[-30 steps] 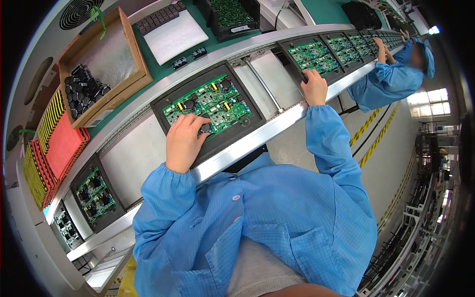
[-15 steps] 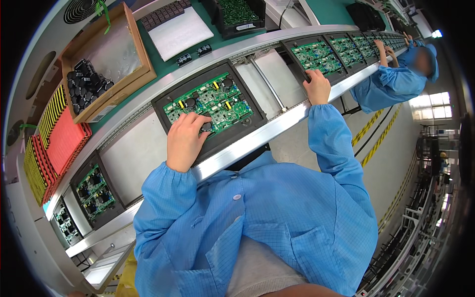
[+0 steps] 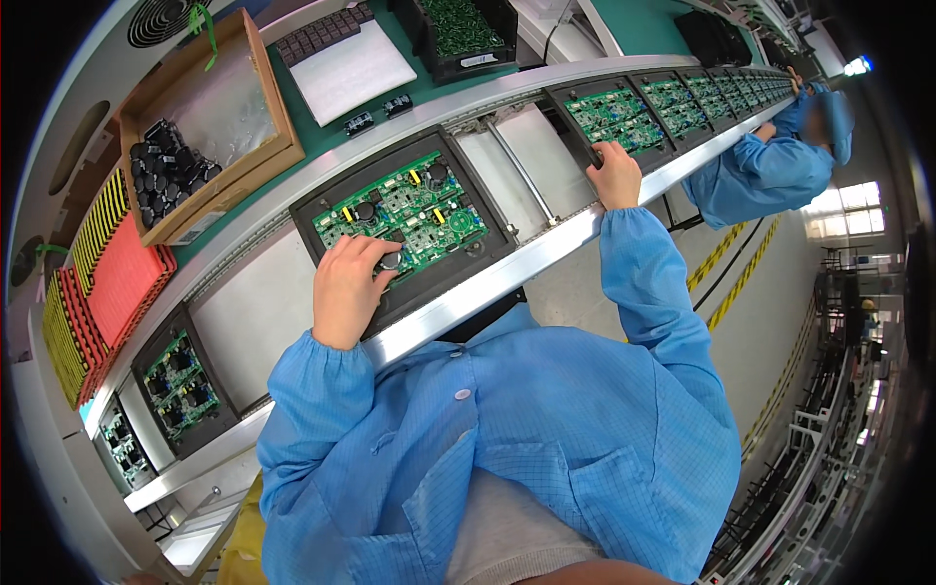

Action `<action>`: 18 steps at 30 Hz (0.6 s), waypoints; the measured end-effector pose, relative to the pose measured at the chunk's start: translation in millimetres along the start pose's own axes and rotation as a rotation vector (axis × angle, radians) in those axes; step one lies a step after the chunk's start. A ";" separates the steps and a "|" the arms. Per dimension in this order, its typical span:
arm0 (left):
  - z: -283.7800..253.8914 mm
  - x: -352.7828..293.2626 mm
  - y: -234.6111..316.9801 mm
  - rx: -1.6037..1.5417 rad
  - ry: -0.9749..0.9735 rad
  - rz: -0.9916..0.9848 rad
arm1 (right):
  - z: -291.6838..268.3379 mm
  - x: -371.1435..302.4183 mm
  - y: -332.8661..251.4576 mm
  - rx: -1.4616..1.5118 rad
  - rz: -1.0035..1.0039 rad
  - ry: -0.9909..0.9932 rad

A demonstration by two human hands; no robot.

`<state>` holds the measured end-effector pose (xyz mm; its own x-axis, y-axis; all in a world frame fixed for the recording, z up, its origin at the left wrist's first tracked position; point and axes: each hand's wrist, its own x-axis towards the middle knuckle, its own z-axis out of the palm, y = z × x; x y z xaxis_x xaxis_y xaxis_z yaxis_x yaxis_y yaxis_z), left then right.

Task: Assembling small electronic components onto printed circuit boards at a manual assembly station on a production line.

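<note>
My left hand (image 3: 349, 290) is closed, thumb and fingertips round a black capacitor (image 3: 391, 261) with a grey top. The capacitor is at the near left corner of a green circuit board (image 3: 419, 219), and whether it is seated cannot be seen. A black carrier frame (image 3: 314, 207) surrounds the board on the conveyor. Further right, my right hand (image 3: 614, 177) has its fingers curled over the near left corner of a second black carrier (image 3: 563, 109), which bears another green board (image 3: 612, 119).
A cardboard box (image 3: 276, 161) of black capacitors stands beyond the conveyor rail (image 3: 478, 292). Two loose capacitors (image 3: 397, 105) lie near a white pad (image 3: 351, 60). Red foam sheets (image 3: 127, 258) are at left. A co-worker in blue (image 3: 746, 175) stands along the line at right.
The view has shifted slightly. Both hands stay at the same places on the board and the carrier. Along the line, the co-worker's raised arm has come down.
</note>
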<state>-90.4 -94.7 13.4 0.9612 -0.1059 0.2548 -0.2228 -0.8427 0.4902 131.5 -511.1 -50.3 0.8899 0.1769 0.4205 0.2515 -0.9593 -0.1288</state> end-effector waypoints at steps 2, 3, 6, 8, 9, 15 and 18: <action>-1.3 0.5 -2.0 -0.011 -0.020 -0.029 | -3.6 1.1 -4.6 0.007 0.009 -0.004; -0.5 0.4 -3.2 -0.013 -0.021 -0.031 | -7.7 2.6 -6.2 0.015 0.030 -0.017; -0.1 1.7 -6.2 -0.017 -0.013 -0.020 | -9.7 2.3 -5.9 0.031 0.047 -0.018; -0.5 1.3 -5.3 -0.029 0.001 -0.006 | -9.8 2.0 -5.2 0.041 0.039 -0.009; -0.8 1.2 -4.6 -0.029 0.000 -0.010 | -11.0 2.7 -5.2 0.036 0.050 -0.019; -3.2 -1.9 -2.8 -0.045 -0.017 -0.028 | -7.8 0.4 -2.7 0.024 0.014 -0.022; -3.7 -2.4 -1.8 -0.034 -0.008 -0.003 | -9.6 -1.2 -9.1 0.019 -0.016 -0.032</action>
<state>-92.9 -90.9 15.0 0.9629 -0.1080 0.2472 -0.2257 -0.8245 0.5188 124.4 -504.7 -41.0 0.8975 0.1993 0.3934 0.2725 -0.9520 -0.1394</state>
